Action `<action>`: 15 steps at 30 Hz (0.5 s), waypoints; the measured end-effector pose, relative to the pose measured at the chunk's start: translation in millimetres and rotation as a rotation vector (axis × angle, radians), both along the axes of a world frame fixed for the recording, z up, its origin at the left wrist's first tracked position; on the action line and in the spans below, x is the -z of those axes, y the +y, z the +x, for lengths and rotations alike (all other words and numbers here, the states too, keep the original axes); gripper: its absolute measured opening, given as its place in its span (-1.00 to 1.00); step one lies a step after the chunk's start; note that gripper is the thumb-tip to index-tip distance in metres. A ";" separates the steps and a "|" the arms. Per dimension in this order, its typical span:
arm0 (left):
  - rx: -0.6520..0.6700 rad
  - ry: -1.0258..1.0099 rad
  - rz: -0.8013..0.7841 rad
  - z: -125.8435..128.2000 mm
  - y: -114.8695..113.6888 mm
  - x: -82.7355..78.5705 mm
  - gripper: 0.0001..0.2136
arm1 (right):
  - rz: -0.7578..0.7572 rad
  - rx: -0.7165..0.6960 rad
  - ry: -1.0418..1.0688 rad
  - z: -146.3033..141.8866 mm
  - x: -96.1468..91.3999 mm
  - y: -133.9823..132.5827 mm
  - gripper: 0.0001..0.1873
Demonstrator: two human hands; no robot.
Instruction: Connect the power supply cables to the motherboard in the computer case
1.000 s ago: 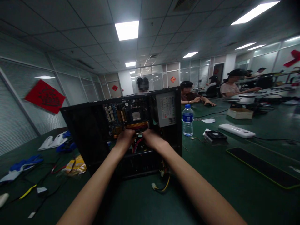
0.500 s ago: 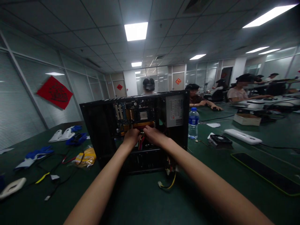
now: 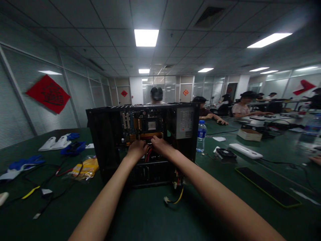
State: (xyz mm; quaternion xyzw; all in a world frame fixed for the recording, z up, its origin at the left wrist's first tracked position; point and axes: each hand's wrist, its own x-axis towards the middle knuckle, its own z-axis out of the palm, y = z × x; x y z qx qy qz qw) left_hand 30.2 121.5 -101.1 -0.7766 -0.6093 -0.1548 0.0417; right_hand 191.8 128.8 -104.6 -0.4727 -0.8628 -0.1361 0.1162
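An open black computer case (image 3: 105, 140) stands upright on the green table (image 3: 225, 201), its motherboard (image 3: 140, 125) facing me and a grey power supply (image 3: 185, 123) at its upper right. Both my arms reach into it. My left hand (image 3: 136, 149) and my right hand (image 3: 159, 146) are side by side just below the motherboard, fingers curled around red cables (image 3: 148, 154) and a connector there. What exactly each hand grips is hidden by the fingers. A loose yellow-wired plug (image 3: 173, 200) trails out of the case onto the table.
A water bottle (image 3: 200, 135), a small fan (image 3: 225, 154), a white power strip (image 3: 245, 151) and a long black pad (image 3: 267, 186) lie to the right. Gloves (image 3: 25, 164), a yellow bag (image 3: 85, 168) and loose cables lie left. Other people sit behind and at the right.
My two hands have drawn closer together under the motherboard over the second. The view has shifted slightly; the case has not moved on the table.
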 end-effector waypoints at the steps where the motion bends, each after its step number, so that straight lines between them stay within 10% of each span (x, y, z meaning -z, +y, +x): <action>1: 0.005 -0.017 0.009 -0.4 -1.5 0.0 -0.69 | 0.001 -0.002 -0.003 0.0 -0.5 -0.4 -0.81; 15: 0.065 -0.139 -0.023 -7.8 0.9 3.2 -0.72 | 0.013 -0.016 -0.036 -1.0 -0.2 1.0 -0.76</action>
